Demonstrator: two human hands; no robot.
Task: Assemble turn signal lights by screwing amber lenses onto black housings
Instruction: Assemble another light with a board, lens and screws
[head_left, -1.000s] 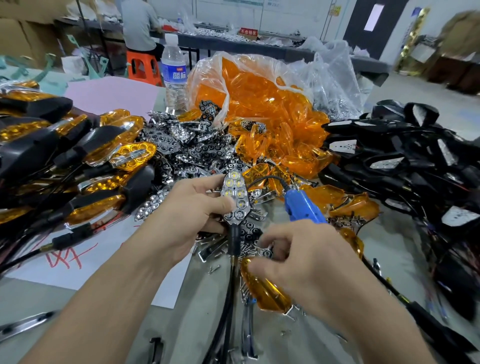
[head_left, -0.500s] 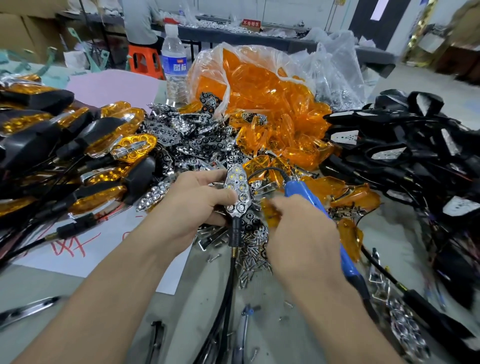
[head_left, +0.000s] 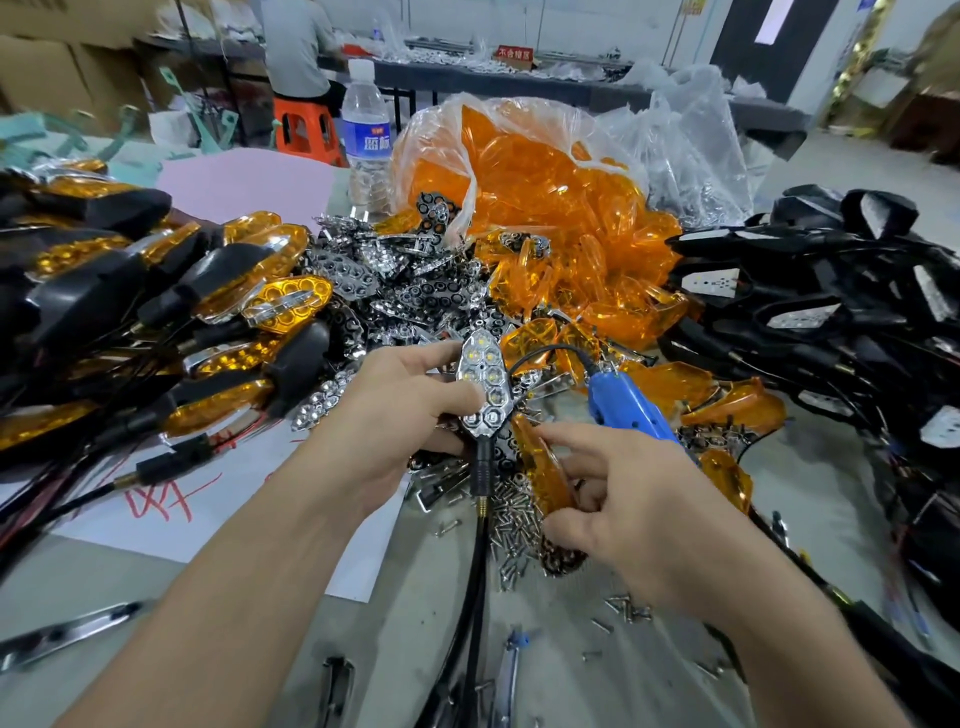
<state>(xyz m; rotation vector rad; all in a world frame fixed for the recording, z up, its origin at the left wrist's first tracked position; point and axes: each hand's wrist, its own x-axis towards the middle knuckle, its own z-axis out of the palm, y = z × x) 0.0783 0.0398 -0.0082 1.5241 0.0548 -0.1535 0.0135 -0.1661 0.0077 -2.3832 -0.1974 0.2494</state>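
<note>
- Lens (head_left: 545, 475) sits at 5 o'clock of the housing (head_left: 485, 387), not yet seated. We judge no screw is driven.
- Our left hand (head_left: 400, 415) has its grip clamped on the housing, and our right hand (head_left: 639, 514) pinches the lens.
- We count one lens and one housing in hand, and one driver (head_left: 631, 413).
- Finished lights (head_left: 156, 312) at 9 o'clock, bare housings (head_left: 831, 312) at 3, bagged lenses (head_left: 535, 176) at 12 and screws (head_left: 511, 514) on the counter (head_left: 415, 623) are too many to count.

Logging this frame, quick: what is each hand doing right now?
Left hand: grips the lensless light housing.
Right hand: pinches an amber lens.
</note>
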